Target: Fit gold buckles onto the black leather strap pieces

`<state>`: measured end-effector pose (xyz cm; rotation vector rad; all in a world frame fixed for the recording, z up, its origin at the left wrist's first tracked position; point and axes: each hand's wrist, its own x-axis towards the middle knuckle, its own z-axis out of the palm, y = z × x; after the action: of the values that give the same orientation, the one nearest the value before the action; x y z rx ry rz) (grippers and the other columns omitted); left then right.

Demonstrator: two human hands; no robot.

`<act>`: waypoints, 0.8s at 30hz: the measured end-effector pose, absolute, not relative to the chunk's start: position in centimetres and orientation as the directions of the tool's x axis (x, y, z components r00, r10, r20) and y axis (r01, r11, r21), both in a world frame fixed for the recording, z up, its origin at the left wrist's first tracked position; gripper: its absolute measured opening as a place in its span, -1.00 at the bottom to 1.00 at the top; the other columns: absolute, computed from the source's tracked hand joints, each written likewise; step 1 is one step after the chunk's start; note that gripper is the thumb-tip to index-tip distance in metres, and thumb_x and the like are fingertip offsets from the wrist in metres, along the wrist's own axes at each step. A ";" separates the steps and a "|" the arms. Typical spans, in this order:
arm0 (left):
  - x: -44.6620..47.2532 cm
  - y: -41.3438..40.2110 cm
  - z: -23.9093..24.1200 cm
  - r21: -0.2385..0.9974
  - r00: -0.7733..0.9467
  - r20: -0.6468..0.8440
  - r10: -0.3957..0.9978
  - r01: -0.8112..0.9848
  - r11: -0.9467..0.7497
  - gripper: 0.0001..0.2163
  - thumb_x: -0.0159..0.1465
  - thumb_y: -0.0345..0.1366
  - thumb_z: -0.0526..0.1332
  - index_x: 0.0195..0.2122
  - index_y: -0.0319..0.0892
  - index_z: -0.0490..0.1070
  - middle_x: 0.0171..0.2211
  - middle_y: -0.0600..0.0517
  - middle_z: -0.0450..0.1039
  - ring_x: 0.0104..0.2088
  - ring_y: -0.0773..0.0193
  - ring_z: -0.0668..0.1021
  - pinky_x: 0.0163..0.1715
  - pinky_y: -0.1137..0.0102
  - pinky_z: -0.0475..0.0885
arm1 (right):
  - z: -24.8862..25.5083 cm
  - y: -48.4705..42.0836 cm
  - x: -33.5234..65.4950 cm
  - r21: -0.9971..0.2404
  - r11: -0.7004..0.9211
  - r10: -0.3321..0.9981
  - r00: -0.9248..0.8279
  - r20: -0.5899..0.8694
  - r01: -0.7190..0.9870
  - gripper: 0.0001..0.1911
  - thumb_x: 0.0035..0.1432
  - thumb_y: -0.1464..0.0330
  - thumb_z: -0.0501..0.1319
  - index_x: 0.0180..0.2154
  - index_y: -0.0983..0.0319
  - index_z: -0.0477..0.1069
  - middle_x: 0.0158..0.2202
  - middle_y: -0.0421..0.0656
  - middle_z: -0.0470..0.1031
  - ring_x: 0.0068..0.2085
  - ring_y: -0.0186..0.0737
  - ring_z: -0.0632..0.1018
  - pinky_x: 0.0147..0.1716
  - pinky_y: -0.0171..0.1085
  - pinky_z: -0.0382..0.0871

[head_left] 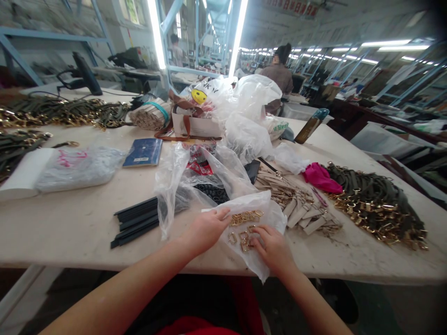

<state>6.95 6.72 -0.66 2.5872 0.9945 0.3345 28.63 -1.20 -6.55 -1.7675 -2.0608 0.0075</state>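
Note:
A clear plastic bag lies at the near edge of the pale worktable, with several small gold metal buckles on it. My left hand rests on the bag's left side, fingers together and reaching onto the buckles. My right hand sits just right of them, fingers curled down on loose buckles; what they pinch is too small to name.
Black strips lie left of the bag. Beige straps, a pink cloth and a heap of dark straps with gold hardware lie right. Further back are more plastic bags, a blue booklet and a seated person.

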 end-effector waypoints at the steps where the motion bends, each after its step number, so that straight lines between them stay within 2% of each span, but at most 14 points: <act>1: 7.2 6.7 -0.6 0.403 0.744 0.079 0.664 0.585 -0.704 -0.71 0.21 -0.43 -0.01 -0.12 -0.09 0.41 -0.05 -0.08 0.39 -0.14 0.04 0.45 -0.08 0.22 0.27 | -6.5 -1.1 29.0 -0.267 0.169 0.950 -0.085 0.301 0.949 -0.77 0.16 0.37 0.02 -0.21 0.27 0.39 -0.23 -0.04 0.44 -0.19 -0.10 0.44 -0.16 -0.12 0.31; 3: 7.8 6.7 -0.9 0.401 0.753 0.053 0.656 0.585 -0.705 -0.75 0.17 -0.45 0.03 -0.27 -0.13 0.48 -0.28 -0.09 0.47 -0.24 0.04 0.48 -0.15 0.23 0.31 | -6.5 -1.0 29.6 -0.260 0.149 0.953 -0.068 0.296 0.954 -0.76 0.16 0.40 0.00 -0.21 0.28 0.39 -0.24 -0.04 0.45 -0.21 -0.11 0.44 -0.18 -0.14 0.32; 5: 8.5 6.9 -1.5 0.396 0.741 0.044 0.670 0.603 -0.693 -0.78 0.15 -0.47 0.06 -0.35 -0.16 0.50 -0.40 -0.09 0.46 -0.30 0.04 0.49 -0.20 0.23 0.33 | -6.5 -1.0 29.9 -0.260 0.149 0.949 -0.065 0.308 0.954 -0.76 0.16 0.40 -0.01 -0.21 0.28 0.38 -0.25 -0.04 0.45 -0.22 -0.13 0.45 -0.19 -0.15 0.33; 10: 10.0 7.6 -3.0 0.378 0.719 0.034 0.694 0.633 -0.675 -0.80 0.13 -0.48 0.08 -0.34 -0.20 0.49 -0.42 -0.09 0.44 -0.34 0.04 0.48 -0.25 0.22 0.34 | -6.5 -0.7 30.3 -0.257 0.147 0.944 -0.058 0.324 0.955 -0.76 0.13 0.43 -0.01 -0.21 0.26 0.38 -0.25 -0.06 0.45 -0.21 -0.14 0.45 -0.18 -0.17 0.32; 18: 9.7 6.9 -2.8 0.360 0.734 -0.029 0.678 0.641 -0.678 -0.80 0.09 -0.52 0.09 -0.42 -0.22 0.49 -0.45 -0.09 0.43 -0.36 0.03 0.48 -0.28 0.22 0.34 | -6.1 0.3 29.5 -0.296 0.161 0.952 -0.068 0.300 0.942 -0.74 0.11 0.47 -0.02 -0.21 0.25 0.38 -0.26 -0.07 0.44 -0.19 -0.15 0.44 -0.16 -0.18 0.31; 24: 8.9 6.7 -3.0 0.431 0.749 -0.065 0.660 0.617 -0.658 -0.80 0.07 -0.48 0.09 -0.41 -0.16 0.50 -0.36 -0.03 0.43 -0.36 0.14 0.47 -0.24 0.29 0.35 | -6.1 0.2 29.8 -0.309 0.154 0.949 -0.053 0.310 0.939 -0.73 0.11 0.49 -0.03 -0.21 0.26 0.38 -0.24 -0.06 0.43 -0.19 -0.14 0.43 -0.15 -0.17 0.31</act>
<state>8.86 6.66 -3.00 2.5166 0.9722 0.1349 29.78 0.21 -6.13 -1.7948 -2.0019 0.0323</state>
